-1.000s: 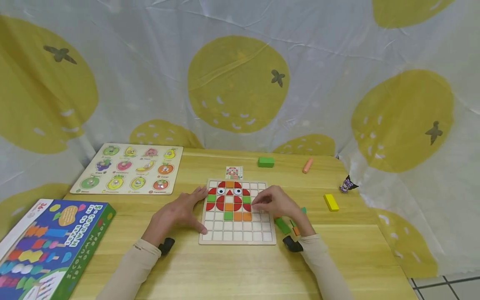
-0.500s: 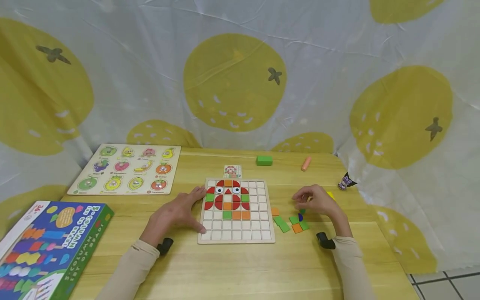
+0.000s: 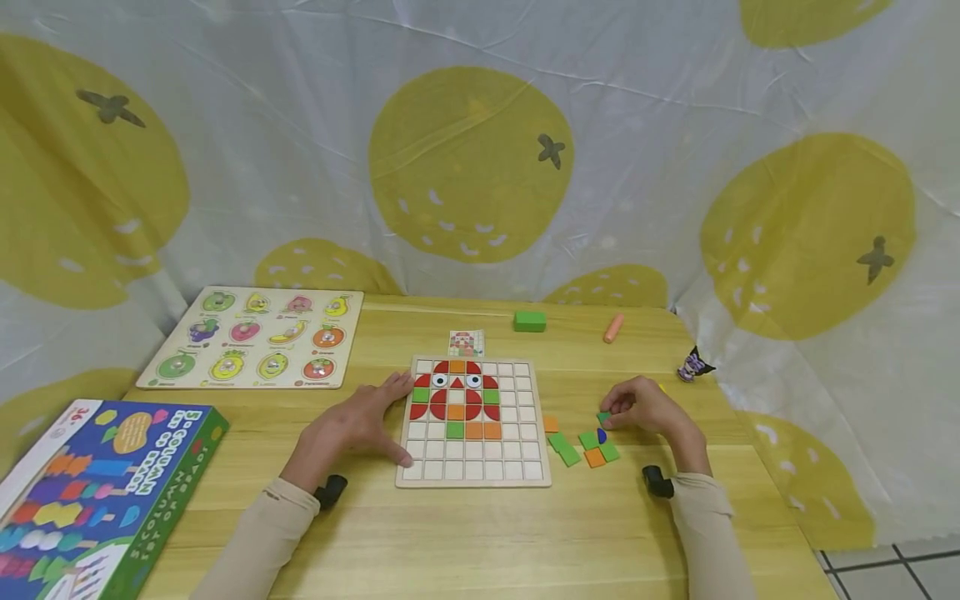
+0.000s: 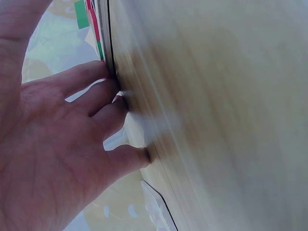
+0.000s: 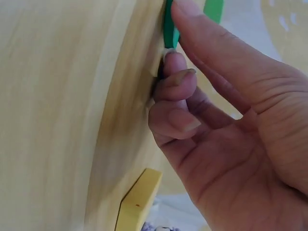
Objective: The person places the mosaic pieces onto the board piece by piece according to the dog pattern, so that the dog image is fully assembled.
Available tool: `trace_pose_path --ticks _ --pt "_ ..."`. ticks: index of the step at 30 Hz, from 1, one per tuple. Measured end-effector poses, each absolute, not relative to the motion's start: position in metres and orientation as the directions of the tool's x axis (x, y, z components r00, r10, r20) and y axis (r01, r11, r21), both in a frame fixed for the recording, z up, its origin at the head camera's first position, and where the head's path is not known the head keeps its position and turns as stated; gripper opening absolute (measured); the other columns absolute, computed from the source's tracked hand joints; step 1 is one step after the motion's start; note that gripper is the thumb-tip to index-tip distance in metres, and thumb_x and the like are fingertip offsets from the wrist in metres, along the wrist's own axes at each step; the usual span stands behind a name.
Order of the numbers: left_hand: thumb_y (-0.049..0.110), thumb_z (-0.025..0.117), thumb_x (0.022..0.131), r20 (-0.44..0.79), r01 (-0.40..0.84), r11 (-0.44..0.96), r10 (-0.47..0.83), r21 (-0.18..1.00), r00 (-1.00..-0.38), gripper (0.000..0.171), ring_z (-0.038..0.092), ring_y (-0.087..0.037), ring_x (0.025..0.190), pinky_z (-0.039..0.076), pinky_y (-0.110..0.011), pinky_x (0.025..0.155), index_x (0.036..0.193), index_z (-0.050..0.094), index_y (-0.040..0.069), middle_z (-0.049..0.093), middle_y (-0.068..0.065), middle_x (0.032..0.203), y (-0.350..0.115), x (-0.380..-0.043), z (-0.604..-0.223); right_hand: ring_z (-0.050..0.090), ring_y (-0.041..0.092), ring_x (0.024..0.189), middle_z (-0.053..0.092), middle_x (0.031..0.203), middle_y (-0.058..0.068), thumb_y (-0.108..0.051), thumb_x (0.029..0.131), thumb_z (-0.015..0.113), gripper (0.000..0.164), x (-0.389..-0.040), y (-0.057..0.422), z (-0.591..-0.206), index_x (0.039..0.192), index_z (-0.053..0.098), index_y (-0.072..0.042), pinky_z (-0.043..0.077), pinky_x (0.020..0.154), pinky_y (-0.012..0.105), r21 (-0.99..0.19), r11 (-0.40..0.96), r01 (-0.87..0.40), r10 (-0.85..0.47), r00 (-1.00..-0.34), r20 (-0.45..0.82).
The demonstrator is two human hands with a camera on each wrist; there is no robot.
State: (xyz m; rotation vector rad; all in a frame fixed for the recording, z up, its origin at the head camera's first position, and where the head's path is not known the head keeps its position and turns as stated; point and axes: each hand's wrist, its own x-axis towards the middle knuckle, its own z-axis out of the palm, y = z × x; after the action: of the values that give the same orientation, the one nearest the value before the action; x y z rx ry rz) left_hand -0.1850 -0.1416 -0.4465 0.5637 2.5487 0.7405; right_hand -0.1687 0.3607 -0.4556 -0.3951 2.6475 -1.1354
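Note:
A wooden grid board (image 3: 517,472) lies flat, with red, orange and green tiles and two eye pieces set in its squares. My left hand (image 3: 352,425) is at its left edge, thumb and fingers spread, fingertips at the rim and thumb over the lower corner. To the right of the board, my right hand (image 3: 641,406) pinches a small dark green tile (image 5: 169,26) between thumb and fingers. Just below that hand lie loose tiles: light green tiles (image 3: 564,449), an orange tile (image 3: 594,457) and a blue rounded piece (image 3: 602,436). A small pattern card (image 3: 467,342) lies behind the board.
Farther back are a green block (image 3: 529,321) and an orange stick (image 3: 613,327). A yellow block (image 5: 137,202) and a small figurine (image 3: 694,365) sit beyond my right hand. On the left lie a fruit puzzle board (image 3: 251,337) and a blue toy box (image 3: 105,492).
My right hand has left the board, moved right to the loose tiles and taken hold of the dark green tile. The left hand has stayed at the board's edge.

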Motion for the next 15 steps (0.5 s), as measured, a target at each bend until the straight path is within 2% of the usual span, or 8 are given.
trace_pose_path --ticks 6,10,15 --pt "0.051 0.101 0.069 -0.286 0.254 0.780 0.480 0.572 -0.829 0.127 0.021 -0.062 0.157 0.031 -0.074 0.121 0.171 0.034 0.016 0.021 -0.014 0.180 -0.142 -0.185 -0.445 0.059 0.011 0.073 0.070 0.084 0.004 -0.005 0.084 0.092 0.016 -0.172 0.357 -0.467 0.094 0.080 -0.001 0.052 0.067 0.024 -0.734 0.653 -0.187 -0.342 -0.937 -0.066" --pt "0.051 0.101 0.069 -0.287 0.251 0.777 0.480 0.577 -0.829 0.126 0.020 -0.061 0.157 0.030 -0.074 0.121 0.171 0.034 0.015 0.020 -0.013 0.180 -0.143 -0.185 -0.445 0.063 0.011 0.073 0.073 0.084 0.003 -0.005 0.085 0.092 0.014 -0.174 0.354 -0.464 0.091 0.079 -0.004 0.055 0.068 0.025 -0.719 0.657 -0.229 -0.375 -0.926 -0.048" --pt "0.050 0.101 0.069 -0.286 0.248 0.776 0.479 0.580 -0.830 0.126 0.020 -0.060 0.157 0.030 -0.074 0.121 0.170 0.035 0.015 0.021 -0.013 0.180 -0.142 -0.184 -0.445 0.066 0.011 0.074 0.077 0.085 0.004 -0.003 0.092 0.085 0.005 -0.174 0.346 -0.457 0.091 0.080 -0.002 0.057 0.071 0.025 -0.725 0.633 -0.273 -0.410 -0.912 -0.015"
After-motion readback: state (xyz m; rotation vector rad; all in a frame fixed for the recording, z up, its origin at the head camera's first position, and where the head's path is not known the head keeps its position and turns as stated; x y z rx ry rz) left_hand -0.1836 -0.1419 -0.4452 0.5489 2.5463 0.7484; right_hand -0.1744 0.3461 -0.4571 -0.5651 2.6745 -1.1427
